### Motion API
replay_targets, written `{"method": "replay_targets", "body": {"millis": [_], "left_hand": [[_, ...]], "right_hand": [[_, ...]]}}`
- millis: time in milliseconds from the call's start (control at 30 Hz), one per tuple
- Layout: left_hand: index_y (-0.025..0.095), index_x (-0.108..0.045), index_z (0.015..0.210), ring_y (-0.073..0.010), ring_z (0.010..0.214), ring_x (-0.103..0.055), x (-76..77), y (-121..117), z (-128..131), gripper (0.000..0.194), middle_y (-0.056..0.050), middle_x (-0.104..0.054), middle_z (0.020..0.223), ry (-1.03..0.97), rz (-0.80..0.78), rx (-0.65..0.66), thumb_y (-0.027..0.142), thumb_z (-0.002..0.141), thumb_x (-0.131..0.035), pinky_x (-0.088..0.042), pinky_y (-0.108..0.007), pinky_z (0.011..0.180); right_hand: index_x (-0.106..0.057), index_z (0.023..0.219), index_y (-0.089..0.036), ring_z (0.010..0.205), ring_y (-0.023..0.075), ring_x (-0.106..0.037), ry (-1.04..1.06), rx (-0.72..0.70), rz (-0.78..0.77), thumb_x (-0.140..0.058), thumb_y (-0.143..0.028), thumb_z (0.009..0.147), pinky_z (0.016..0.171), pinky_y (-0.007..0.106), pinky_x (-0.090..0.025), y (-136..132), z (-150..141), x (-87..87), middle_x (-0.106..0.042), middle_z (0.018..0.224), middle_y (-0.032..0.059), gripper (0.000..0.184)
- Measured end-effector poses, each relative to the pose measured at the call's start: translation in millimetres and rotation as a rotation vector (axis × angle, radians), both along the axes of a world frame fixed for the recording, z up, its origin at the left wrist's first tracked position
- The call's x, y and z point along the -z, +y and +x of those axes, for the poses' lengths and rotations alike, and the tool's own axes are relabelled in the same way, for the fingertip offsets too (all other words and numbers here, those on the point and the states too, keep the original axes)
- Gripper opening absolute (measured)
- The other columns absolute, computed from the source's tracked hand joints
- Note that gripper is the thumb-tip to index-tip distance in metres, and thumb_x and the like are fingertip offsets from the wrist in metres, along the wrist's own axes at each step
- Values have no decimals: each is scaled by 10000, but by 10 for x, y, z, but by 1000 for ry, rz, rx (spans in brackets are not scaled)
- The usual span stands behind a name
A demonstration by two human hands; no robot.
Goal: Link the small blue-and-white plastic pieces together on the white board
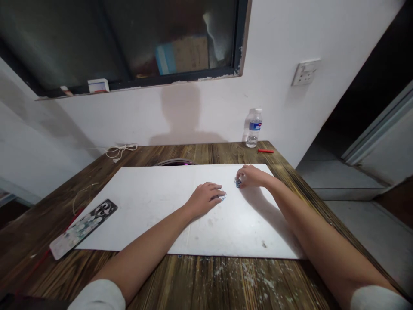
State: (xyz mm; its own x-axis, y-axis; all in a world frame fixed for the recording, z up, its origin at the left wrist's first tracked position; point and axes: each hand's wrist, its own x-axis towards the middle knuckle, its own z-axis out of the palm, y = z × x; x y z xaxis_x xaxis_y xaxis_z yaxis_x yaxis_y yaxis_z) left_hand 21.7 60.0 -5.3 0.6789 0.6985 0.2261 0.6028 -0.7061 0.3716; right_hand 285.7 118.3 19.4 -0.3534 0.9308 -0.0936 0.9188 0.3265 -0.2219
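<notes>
Wood table (206, 280) up front, near edge out of frame, white board (142, 206) lying flat on it, both forearms resting across the board's near edge. Left hand (204, 199) sits mid-board, palm down, fingers (214, 188) pressed together and nearly flat, tips on or just over a small blue-white bit (222, 198); too small and partly hidden, cannot tell if it is pinched. Right hand (253, 176) is further right and further back, near the board's far edge, fingers (247, 171) curled down and pinching a small blue piece (238, 183) at the tips. The two hands are near each other, not touching. Wide stretch of board left of the left hand, then its left edge; right hand has less room, board edge just beyond it, table edge not far past that, then floor (351, 181) below. Patterned strip (83, 229) lies on the table, against the board's left edge. Past the far edge: dark round object (174, 162) partly behind the board, white cord (121, 150), water bottle (252, 128) upright by the wall (80, 120), red stick (265, 150) beside it.
</notes>
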Motion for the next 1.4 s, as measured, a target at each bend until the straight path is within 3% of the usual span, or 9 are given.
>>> {"method": "replay_targets", "body": {"millis": [333,467,600,767,900,1000,1267,1333,1400], "left_hand": [[285,-692,1161,-249,1231,-542,33,30,-2,287,-42,-638,1321,-60,6,-16,301,880,-634,-433,-468,1040],[247,-657,1195,-268,1224,-550,33,47,1,427,-86,-622,1312,-204,-38,-71,291,777,-733,-435,-470,1064],[221,-636,1179,-226,1112,-617,41,77,0,347,-90,-630,1230,-447,-130,-255,277,837,-635,-515,-405,973],[212,-669,1077,-208,1073,-631,11,98,-53,240,-65,-677,1130,-550,-48,-363,229,887,-524,-523,-378,931],[236,-707,1082,-216,1176,-613,-42,26,-59,260,-59,-699,1203,-323,-46,-38,274,926,-502,-457,-403,1045],[238,-634,1276,-244,1338,-500,-23,-47,1,392,-87,-596,1391,-7,-31,207,372,917,-553,-353,-435,1138],[209,-281,1552,-423,1500,-37,89,-117,75,852,-185,-98,1637,265,-26,-283,670,869,-497,-134,-637,1159],[219,-280,1553,-424,1501,-36,28,-133,69,861,-181,-105,1636,278,-39,-210,683,862,-500,-108,-650,1156],[272,-308,1540,-378,1511,-80,-59,-166,81,797,-134,-186,1630,282,-65,11,667,875,-500,-76,-638,1169]], "right_hand": [[-695,823,-195,788,195,-642,206,-28,-60,-701,-136,681,654,244,-422,13,32,21,-724,875,36,154],[-652,753,-186,719,175,-637,450,-76,-161,-683,-170,683,646,245,-436,-52,-59,-50,-700,750,9,78],[-650,817,-184,765,184,-663,756,-182,-294,-705,-268,710,693,265,-482,-173,-323,-53,-709,759,10,147],[-707,891,-210,833,195,-650,612,-191,-11,-698,-191,755,781,307,-477,-244,-565,53,-738,923,35,138],[-706,898,-194,819,189,-629,613,-29,194,-614,-234,856,766,301,-461,-159,-506,180,-722,951,62,110],[-699,857,-192,805,187,-612,647,95,263,-549,-277,903,749,294,-440,-98,-419,291,-711,901,57,178],[-707,812,-186,795,191,-603,636,132,284,-533,-303,911,734,289,-408,-79,-389,381,-706,842,53,232],[-706,796,-189,792,192,-601,631,124,288,-529,-311,916,726,285,-402,-77,-395,375,-702,820,50,247],[-705,783,-191,790,191,-600,630,111,299,-523,-319,926,723,282,-396,-75,-398,374,-700,808,48,264]]}}
